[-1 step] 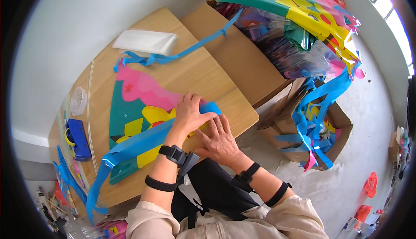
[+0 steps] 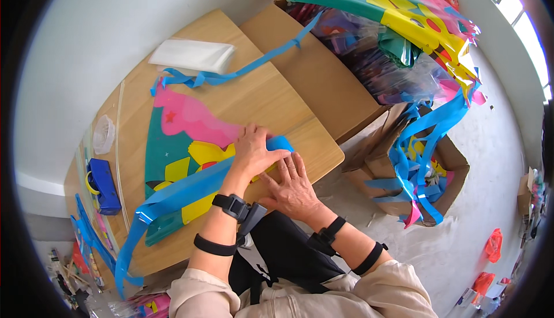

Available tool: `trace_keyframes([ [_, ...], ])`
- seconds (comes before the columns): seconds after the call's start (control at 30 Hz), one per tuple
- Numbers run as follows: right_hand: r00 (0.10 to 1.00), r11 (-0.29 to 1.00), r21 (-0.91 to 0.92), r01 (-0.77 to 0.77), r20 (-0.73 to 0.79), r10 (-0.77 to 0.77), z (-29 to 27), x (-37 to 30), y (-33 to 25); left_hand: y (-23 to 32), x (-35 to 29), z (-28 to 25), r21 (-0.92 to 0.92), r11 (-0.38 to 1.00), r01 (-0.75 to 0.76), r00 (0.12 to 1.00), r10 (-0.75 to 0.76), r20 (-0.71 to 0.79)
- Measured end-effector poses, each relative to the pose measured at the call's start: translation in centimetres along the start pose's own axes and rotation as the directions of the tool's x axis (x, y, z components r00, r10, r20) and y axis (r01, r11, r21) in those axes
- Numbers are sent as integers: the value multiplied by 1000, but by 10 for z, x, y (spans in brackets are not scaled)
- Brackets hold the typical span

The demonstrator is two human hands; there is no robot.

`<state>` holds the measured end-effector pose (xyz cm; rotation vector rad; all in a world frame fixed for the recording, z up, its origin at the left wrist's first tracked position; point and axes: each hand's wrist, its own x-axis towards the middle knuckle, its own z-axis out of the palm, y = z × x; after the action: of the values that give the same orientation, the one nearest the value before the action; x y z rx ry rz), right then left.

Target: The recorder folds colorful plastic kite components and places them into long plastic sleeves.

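Observation:
A printed plastic sheet (image 2: 167, 162) in green, pink and yellow lies on the wooden table. Across its near side runs a wide blue strip (image 2: 184, 188), folded at its left part and hanging over the table's near edge. My left hand (image 2: 251, 150) rests on sheet and strip, fingers bent downward, thumb stretched out toward the strip's curled right end. My right hand (image 2: 291, 188) lies beside it with fingers spread, their tips by the left thumb at the strip. Parts of the strip and sheet under both hands are hidden.
On the table (image 2: 311, 139) are a folded white sheet (image 2: 193, 55), a thin blue ribbon (image 2: 248, 70), a blue tape dispenser (image 2: 105, 185) and a clear dish (image 2: 104, 134). Right of it stand a large carton (image 2: 314, 67) with plastic sheets and an open box (image 2: 453, 165) of blue strips.

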<state>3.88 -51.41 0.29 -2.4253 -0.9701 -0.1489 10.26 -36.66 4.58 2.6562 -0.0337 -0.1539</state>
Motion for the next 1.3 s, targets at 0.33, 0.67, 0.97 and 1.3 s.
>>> trace_keyframes([
  [0.33,999,1000,0,-5,46,5,-2,-1,6,-32,-25,3,-283,953,111,992,-90,86],
  [0.67,973,967,253,12,-228,47,5,-10,35,-28,-34,7,-41,999,-1,997,-2,-71],
  [0.97,996,992,-110,-67,50,73,5,23,28,-37,-50,-5,-40,997,-68,997,67,-30],
  [1.3,983,971,-207,-117,117,143,9,26,22,-107,-106,-39,-247,965,92,995,-101,-26],
])
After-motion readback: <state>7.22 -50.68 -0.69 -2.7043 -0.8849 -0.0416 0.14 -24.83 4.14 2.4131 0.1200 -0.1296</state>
